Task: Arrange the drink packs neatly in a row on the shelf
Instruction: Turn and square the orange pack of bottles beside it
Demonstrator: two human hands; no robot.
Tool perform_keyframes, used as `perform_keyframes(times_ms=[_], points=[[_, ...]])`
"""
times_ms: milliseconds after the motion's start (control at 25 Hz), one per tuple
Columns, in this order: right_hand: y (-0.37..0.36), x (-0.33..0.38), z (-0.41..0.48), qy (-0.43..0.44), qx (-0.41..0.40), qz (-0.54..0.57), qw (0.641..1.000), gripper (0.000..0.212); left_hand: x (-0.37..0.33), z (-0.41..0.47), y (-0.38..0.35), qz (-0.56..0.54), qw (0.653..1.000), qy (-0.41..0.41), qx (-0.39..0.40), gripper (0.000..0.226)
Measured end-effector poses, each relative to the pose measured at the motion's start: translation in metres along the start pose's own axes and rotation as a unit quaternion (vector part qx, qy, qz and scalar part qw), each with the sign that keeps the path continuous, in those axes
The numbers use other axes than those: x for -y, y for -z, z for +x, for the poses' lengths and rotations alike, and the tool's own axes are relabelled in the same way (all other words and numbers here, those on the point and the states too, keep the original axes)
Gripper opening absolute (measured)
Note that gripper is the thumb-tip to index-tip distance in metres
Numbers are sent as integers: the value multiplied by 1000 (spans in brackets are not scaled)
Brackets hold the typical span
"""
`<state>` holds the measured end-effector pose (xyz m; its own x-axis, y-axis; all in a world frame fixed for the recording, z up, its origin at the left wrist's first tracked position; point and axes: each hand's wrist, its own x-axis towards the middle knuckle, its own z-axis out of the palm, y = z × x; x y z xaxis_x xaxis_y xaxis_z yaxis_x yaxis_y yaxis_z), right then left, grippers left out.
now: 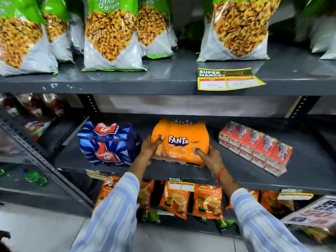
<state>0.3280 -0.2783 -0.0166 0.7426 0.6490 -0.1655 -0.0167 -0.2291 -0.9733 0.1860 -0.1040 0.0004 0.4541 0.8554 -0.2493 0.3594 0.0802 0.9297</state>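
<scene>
An orange Fanta pack (181, 131) lies in the middle of the dark grey middle shelf (300, 168). My left hand (150, 149) grips its left side and my right hand (211, 159) grips its front right corner, thumbs on top. A blue Thums Up pack (107, 142) rests just left of it, close to my left hand. A red pack of small juice cartons (254, 148) lies at an angle to the right, apart from the Fanta pack.
Green and white snack bags (111, 33) stand on the upper shelf, which carries a yellow price tag (229, 79) on its edge. Orange pouches (207, 200) fill the shelf below. A slanted metal rack (41, 160) stands at the left.
</scene>
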Motion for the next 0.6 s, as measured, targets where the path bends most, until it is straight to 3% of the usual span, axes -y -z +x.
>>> perform_keyframes(times_ms=[120,280,480,600], points=[[14,-3,4,68,34,-15,997,63,14,-14,-9,-66,996,-61,-7,69],[21,-14,11,88,56,-26,994,79,26,-19,-14,-41,994,-103,-14,80],[21,-40,16,105,38,-56,992,78,53,-19,-15,-45,994,-99,-16,107],[18,-24,13,122,21,-40,992,69,36,-33,-18,-6,996,-90,-25,83]])
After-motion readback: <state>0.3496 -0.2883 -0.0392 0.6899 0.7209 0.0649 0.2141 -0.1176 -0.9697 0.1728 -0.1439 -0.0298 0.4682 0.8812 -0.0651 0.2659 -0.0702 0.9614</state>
